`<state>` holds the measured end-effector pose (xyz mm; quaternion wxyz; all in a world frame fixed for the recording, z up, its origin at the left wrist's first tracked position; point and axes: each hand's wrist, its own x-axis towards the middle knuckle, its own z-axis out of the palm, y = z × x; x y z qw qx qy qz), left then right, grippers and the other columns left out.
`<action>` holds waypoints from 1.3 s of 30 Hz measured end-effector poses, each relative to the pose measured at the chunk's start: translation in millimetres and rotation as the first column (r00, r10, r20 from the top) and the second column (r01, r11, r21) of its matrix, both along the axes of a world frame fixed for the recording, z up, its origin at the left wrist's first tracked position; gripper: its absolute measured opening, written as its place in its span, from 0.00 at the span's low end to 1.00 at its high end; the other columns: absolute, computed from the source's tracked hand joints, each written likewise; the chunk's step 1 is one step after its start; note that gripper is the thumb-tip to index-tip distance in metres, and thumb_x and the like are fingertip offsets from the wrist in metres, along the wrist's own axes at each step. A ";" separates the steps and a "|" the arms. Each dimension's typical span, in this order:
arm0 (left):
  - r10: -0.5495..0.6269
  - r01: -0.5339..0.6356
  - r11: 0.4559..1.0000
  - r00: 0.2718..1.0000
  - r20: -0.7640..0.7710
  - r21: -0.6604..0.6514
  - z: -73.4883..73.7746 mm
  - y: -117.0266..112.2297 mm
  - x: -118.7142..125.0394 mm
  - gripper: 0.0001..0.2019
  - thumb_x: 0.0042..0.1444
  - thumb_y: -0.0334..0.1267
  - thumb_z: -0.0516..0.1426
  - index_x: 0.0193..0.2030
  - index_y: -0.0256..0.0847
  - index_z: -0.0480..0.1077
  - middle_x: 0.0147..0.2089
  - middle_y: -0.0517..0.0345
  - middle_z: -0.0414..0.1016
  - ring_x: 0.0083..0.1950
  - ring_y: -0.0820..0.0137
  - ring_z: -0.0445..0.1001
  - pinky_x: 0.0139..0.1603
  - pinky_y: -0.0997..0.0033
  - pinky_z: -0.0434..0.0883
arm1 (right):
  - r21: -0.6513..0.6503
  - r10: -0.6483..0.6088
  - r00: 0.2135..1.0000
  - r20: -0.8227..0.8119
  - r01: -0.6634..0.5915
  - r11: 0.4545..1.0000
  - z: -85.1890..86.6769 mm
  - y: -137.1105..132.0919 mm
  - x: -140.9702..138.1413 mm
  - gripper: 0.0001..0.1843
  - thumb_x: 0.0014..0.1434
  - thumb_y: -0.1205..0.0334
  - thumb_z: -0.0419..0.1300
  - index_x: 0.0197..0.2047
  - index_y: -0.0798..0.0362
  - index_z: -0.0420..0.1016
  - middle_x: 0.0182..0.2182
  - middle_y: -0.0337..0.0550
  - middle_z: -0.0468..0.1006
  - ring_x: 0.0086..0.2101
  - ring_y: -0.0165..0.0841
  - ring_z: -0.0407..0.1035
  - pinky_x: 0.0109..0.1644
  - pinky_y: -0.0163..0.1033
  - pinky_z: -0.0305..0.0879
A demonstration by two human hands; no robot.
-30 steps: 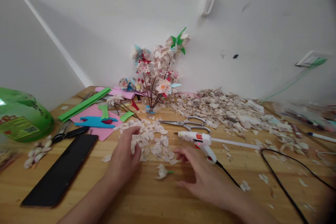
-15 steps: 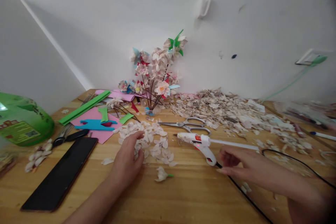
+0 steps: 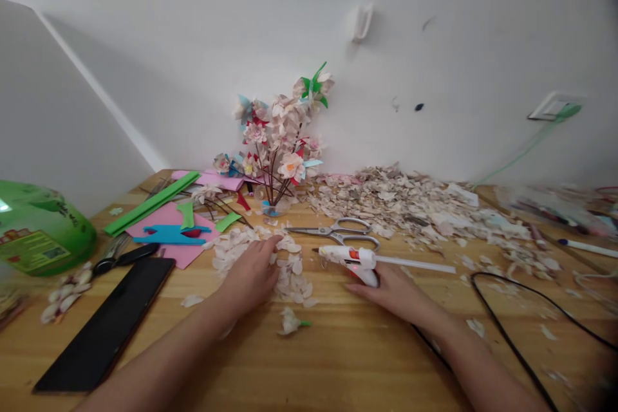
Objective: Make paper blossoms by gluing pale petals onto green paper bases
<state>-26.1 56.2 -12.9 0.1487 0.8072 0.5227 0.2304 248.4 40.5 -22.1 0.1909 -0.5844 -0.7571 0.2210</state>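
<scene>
My left hand reaches over a loose pile of dried whitish petals, its fingers bent and apart, with no petal visible in its grasp. My right hand is wrapped round the handle of a white hot glue gun. A clear glue stick juts from the gun's back, and its nozzle points left toward the petals. Between the hands, nearer to me, lies a small petal flower with a green stem. Just behind the gun rest metal scissors.
Petal flowers on stems stand against the wall. Dried scraps spread at the back right. At left are a phone, a green bottle, a blue paper piece and garlic-like cloves. A black cord loops at right.
My right hand has moved left from behind the glue gun and taken hold of its handle. My left hand has shifted slightly right over the petals. The view has shifted a little.
</scene>
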 end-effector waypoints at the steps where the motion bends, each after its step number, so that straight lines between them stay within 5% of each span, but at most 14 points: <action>1: 0.000 0.001 1.000 1.000 0.016 -0.009 -2.2 2.2 2.9 0.24 0.48 0.27 0.51 0.54 0.39 0.58 0.44 0.49 0.70 0.47 0.60 0.67 0.48 0.58 0.64 | 0.001 -0.007 1.000 0.005 0.007 1.000 -0.6 -0.1 -1.0 0.19 0.50 0.51 0.59 0.40 0.56 0.72 0.38 0.50 0.77 0.37 0.44 0.71 0.39 0.44 0.65; 7: -0.006 0.010 0.999 0.997 0.078 -0.041 -12.9 14.2 7.0 0.24 0.44 0.24 0.51 0.50 0.41 0.60 0.37 0.55 0.71 0.41 0.64 0.69 0.43 0.64 0.65 | 0.012 -0.060 0.998 0.017 0.060 0.998 -0.9 -1.3 -7.3 0.14 0.52 0.53 0.56 0.36 0.54 0.75 0.32 0.46 0.78 0.31 0.40 0.71 0.34 0.40 0.64; 19: 0.102 -0.041 0.981 0.940 0.327 -0.187 -10.4 6.1 -6.3 0.17 0.47 0.31 0.53 0.46 0.43 0.58 0.31 0.62 0.69 0.33 0.70 0.72 0.36 0.68 0.69 | 0.039 -0.137 0.989 0.063 0.135 0.990 -3.6 0.3 -10.3 0.15 0.52 0.53 0.54 0.28 0.55 0.75 0.22 0.44 0.76 0.23 0.37 0.68 0.25 0.36 0.57; 24: 0.292 0.025 0.909 0.675 0.677 -0.417 1.3 -2.1 -7.3 0.25 0.42 0.34 0.60 0.49 0.41 0.58 0.37 0.57 0.73 0.34 0.70 0.74 0.39 0.64 0.71 | 0.082 -0.102 0.992 0.071 0.096 0.992 -6.4 2.0 -7.0 0.15 0.53 0.53 0.53 0.29 0.54 0.75 0.23 0.43 0.76 0.24 0.36 0.68 0.26 0.36 0.58; 31: 0.623 0.213 0.689 0.315 0.716 -0.693 14.5 -18.3 1.4 0.20 0.44 0.31 0.61 0.46 0.43 0.63 0.35 0.58 0.77 0.33 0.75 0.75 0.40 0.72 0.71 | 0.056 -0.102 0.991 0.081 0.098 0.994 -6.0 1.8 -5.7 0.15 0.54 0.52 0.53 0.30 0.54 0.75 0.25 0.44 0.78 0.26 0.38 0.70 0.29 0.37 0.61; 39: 0.543 0.222 0.767 0.277 0.793 -0.602 2.8 -22.1 8.6 0.25 0.35 0.33 0.67 0.41 0.41 0.62 0.26 0.65 0.74 0.32 0.73 0.76 0.42 0.68 0.72 | -0.049 -0.134 0.989 -0.063 0.131 0.990 -6.4 1.7 -8.3 0.17 0.52 0.51 0.55 0.36 0.56 0.75 0.31 0.47 0.80 0.32 0.43 0.72 0.34 0.42 0.66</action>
